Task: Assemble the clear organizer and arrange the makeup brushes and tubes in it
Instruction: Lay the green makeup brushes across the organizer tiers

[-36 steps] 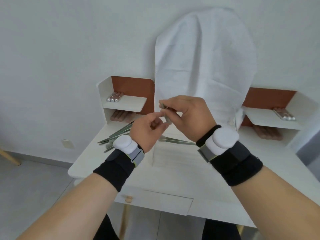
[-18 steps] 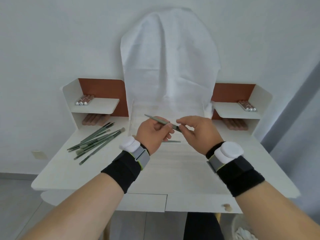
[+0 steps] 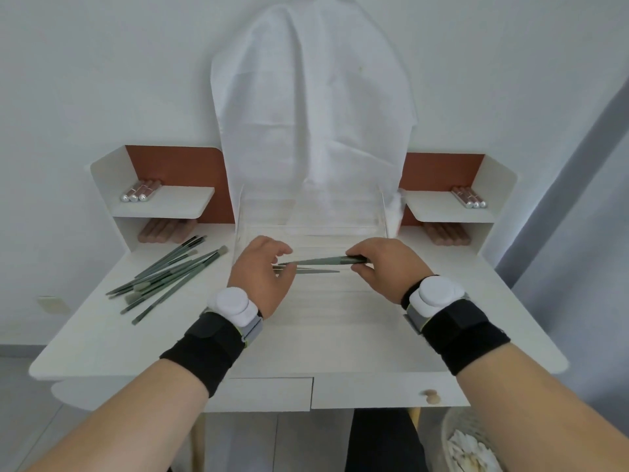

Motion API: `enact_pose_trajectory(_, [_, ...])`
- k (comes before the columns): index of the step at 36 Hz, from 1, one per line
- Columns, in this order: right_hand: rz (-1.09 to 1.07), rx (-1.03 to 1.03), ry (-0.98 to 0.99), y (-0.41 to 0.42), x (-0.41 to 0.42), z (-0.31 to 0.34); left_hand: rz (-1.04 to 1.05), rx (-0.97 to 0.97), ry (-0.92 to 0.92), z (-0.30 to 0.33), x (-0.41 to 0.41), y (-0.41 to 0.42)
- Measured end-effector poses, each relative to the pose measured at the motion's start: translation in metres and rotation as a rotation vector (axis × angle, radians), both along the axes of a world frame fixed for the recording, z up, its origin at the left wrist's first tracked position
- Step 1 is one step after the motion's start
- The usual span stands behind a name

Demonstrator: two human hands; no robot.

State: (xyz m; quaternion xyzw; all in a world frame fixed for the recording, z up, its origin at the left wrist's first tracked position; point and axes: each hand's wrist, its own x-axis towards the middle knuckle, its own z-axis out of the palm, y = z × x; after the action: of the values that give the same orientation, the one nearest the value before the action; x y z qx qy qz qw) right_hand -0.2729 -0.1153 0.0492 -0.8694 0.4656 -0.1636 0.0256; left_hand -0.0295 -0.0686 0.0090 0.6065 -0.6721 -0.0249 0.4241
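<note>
We reach both forearms forward over the counter [image 3: 340, 342], wrists strapped in black bands, our hands meeting above the clear organizer [image 3: 313, 229]. Our right hand [image 3: 384, 267] has its fingers curled round the dark end of a green makeup brush [image 3: 323, 261], which it holds nearly level, pointing left across the organizer. Our left hand [image 3: 260, 277] hovers at the brush's thin tip with fingers loosely bent and a little spread; whether a fingertip touches the tip we cannot tell, but it grips nothing. Just below the held brush a second brush [image 3: 316, 271] lies flat inside the organizer, between our two hands. The organizer itself sits at the middle of the counter, its far edge against a white cloth [image 3: 309, 114] draped behind it. A pile of brushes [image 3: 166, 277] lies on the counter well to the left of our left hand. Silver-capped tubes [image 3: 139, 191] rest on the left shelf and more tubes [image 3: 469, 197] on the right shelf.
</note>
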Motion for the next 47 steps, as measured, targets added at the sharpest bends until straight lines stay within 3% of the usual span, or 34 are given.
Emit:
enact_pose_trajectory(6, [0.019,-0.048,0.044,-0.005,-0.001,-0.003,-0.049,0.009,-0.286,-0.009,0.001,0.0])
enact_pose_trajectory(14, [-0.046,-0.022,0.072,-0.005,-0.006,-0.004,-0.054,-0.005,-0.415,-0.014,0.003,0.0])
enact_pose_trajectory(23, [-0.037,-0.019,0.141,-0.002,-0.004,-0.002,-0.08,0.0,-0.441,-0.014,0.0,0.002])
enact_pose_trajectory(33, [-0.198,-0.027,0.277,0.002,-0.001,0.005,-0.095,0.03,-0.464,-0.008,-0.004,0.003])
enact_pose_trajectory(40, [-0.076,-0.059,0.048,0.013,0.034,0.02,-0.073,-0.038,-0.351,0.0,0.009,0.01])
enact_pose_trajectory(47, [0.136,-0.089,-0.073,0.027,0.12,0.02,0.118,-0.026,-0.22,0.012,0.084,0.039])
